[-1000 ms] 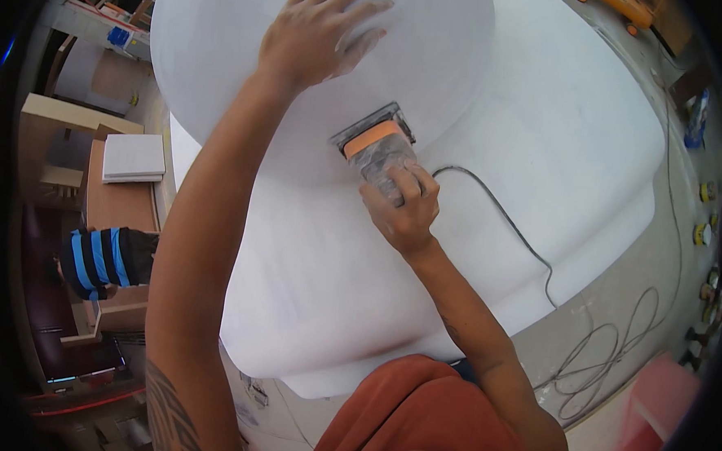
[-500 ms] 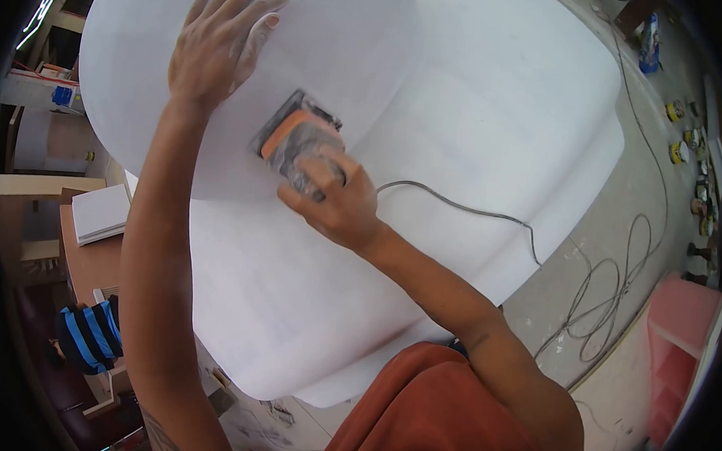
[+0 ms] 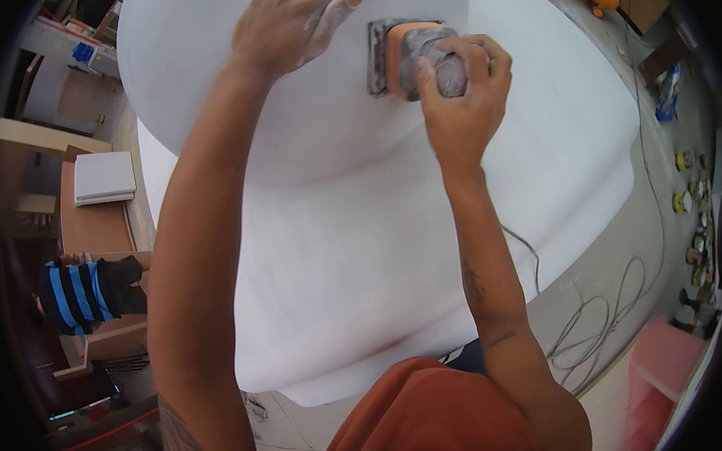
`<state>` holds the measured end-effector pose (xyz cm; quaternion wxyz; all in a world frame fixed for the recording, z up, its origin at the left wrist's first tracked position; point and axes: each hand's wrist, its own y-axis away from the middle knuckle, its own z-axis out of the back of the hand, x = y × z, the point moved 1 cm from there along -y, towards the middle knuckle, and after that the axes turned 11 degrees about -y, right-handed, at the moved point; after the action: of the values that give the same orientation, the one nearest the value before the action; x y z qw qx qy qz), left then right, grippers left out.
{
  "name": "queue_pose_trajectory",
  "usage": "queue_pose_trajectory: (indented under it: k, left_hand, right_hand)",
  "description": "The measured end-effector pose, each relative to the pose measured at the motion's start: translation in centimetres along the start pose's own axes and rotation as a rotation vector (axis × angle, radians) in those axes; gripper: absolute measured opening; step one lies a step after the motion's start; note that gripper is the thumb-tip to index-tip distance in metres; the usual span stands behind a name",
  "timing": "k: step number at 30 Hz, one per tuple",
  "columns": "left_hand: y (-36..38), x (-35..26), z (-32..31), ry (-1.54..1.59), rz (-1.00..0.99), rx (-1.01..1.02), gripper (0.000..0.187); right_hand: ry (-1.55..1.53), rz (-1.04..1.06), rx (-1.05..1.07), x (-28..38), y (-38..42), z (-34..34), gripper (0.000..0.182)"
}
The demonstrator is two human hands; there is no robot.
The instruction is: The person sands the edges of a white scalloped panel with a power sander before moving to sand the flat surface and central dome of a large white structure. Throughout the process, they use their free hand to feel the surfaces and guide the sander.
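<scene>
An orange and grey electric sander (image 3: 415,53), coated in dust, is held in my right hand (image 3: 469,109), with fingers and thumb wrapped round its top. Its flat dark pad meets the side of a smooth white rounded form (image 3: 186,61). My left hand (image 3: 290,26) lies with fingers stretched out over that same rounded part, holding nothing; white dust covers its thumb, and the fingertips are partly cut off by the top edge. Below the rounded part spreads a broad white body (image 3: 334,265) with curved edges. The sander's cord (image 3: 527,246) passes behind my right forearm.
Looped cable (image 3: 600,328) lies on the floor at right, near several small cans (image 3: 681,201) and a pink stepped piece (image 3: 664,364). At left, white panels (image 3: 105,178) rest on a brown surface, and a person in a blue-striped shirt (image 3: 80,292) is nearby.
My right hand has carried the sander up and to the right across the rounded white surface. My left hand appears farther right and higher, and the whole view has shifted somewhat.
</scene>
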<state>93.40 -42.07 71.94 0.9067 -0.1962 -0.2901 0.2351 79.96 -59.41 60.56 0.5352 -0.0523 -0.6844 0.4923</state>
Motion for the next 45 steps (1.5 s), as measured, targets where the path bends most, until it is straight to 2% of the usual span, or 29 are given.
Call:
queue_pose_trajectory:
  k: [3,7,9,10,12,13,15,16,18,19,21,24,28,30,31,33,34,37,38,40,41,43,44,45]
  left_hand:
    - [0.0,-1.1,0.8,0.153,0.136,-0.058,0.042]
    - [0.7,1.2,2.1,0.118,0.175,-0.157,0.045]
    - [1.2,2.0,2.2,0.155,0.247,-0.204,0.044]
    - [1.3,1.7,1.9,0.147,0.258,-0.207,0.044]
    - [2.0,2.5,1.1,-0.035,0.463,-0.388,0.042]
    - [2.0,3.2,0.4,-0.047,0.484,-0.398,0.042]
    - [3.0,5.3,-0.9,-0.033,0.794,-0.574,0.045]
    - [3.7,5.4,-0.5,-0.058,0.818,-0.578,0.045]
    - [4.2,5.0,0.1,-0.015,1.137,-0.630,0.040]
    - [4.8,4.4,-0.1,-0.044,1.162,-0.647,0.040]
    - [6.4,2.3,-1.5,-0.448,1.238,-0.349,0.052]
    - [8.2,-3.8,-3.0,-0.334,1.270,-0.329,0.057]
    - [10.1,-13.5,-7.2,-0.142,1.421,-0.298,0.062]
    - [9.2,-15.9,-6.5,0.089,1.593,-0.426,0.061]
    - [8.7,-16.4,-5.6,0.058,1.622,-0.438,0.061]
    - [7.0,-17.7,-3.0,0.381,1.540,-0.693,0.064]
    - [6.0,-18.6,-1.4,0.546,1.478,-0.817,0.066]
    - [4.2,-20.0,2.2,1.015,1.198,-1.196,0.073]
    - [4.3,-19.6,2.5,0.995,1.209,-1.213,0.073]
    - [5.4,-18.9,3.2,1.356,1.146,-1.166,0.074]
    - [4.9,-19.1,2.9,1.348,1.156,-1.180,0.074]
    - [2.8,-19.4,1.1,1.077,1.205,-1.369,0.074]
    - [2.1,-19.7,0.2,1.066,1.210,-1.385,0.074]
    - [1.5,-20.1,-0.8,0.923,1.317,-1.437,0.071]
  right_hand:
    - [-0.001,0.016,0.016,0.3,0.2,-0.2,0.035]
    - [-0.005,0.209,0.124,2.1,5.0,-0.9,0.036]
    - [-0.035,0.447,0.240,2.6,6.0,-1.4,0.037]
    - [-0.044,0.456,0.247,2.0,5.8,-1.2,0.037]
    - [-0.010,0.465,0.272,2.8,3.6,-1.6,0.035]
    - [-0.020,0.485,0.285,3.3,1.8,-2.0,0.035]
    - [0.020,0.410,0.294,5.0,-2.9,-3.5,0.031]
    - [0.035,0.402,0.299,5.8,-5.1,-4.4,0.030]
    - [0.021,0.419,0.337,6.9,-9.5,-6.0,0.028]
    - [0.066,0.421,0.365,7.5,-11.5,-6.8,0.029]
    - [0.087,0.455,0.394,9.0,-14.0,-9.0,0.030]
    - [0.079,0.563,0.449,10.7,-14.6,-10.1,0.032]
    - [0.068,0.715,0.556,11.9,-12.7,-9.8,0.035]
    - [0.087,0.785,0.649,12.3,-10.2,-8.7,0.040]
    - [0.053,0.806,0.665,12.2,-9.3,-8.4,0.040]
    - [0.043,0.862,0.722,11.6,-7.2,-7.4,0.041]
    - [0.042,0.876,0.766,11.6,-6.3,-6.8,0.035]
    - [0.071,0.846,0.903,11.1,-5.0,-5.3,0.027]
    - [0.056,0.862,0.914,10.9,-5.3,-5.0,0.027]
    - [-0.032,0.653,1.125,10.5,-5.4,-4.2,0.036]
    - [-0.036,0.662,1.138,10.6,-5.2,-3.7,0.036]
    - [-0.101,0.579,1.289,10.5,-4.9,-3.2,0.051]
    - [-0.104,0.593,1.299,10.3,-5.0,-3.2,0.051]
    - [-0.196,0.511,1.415,9.9,-5.3,-3.4,0.055]
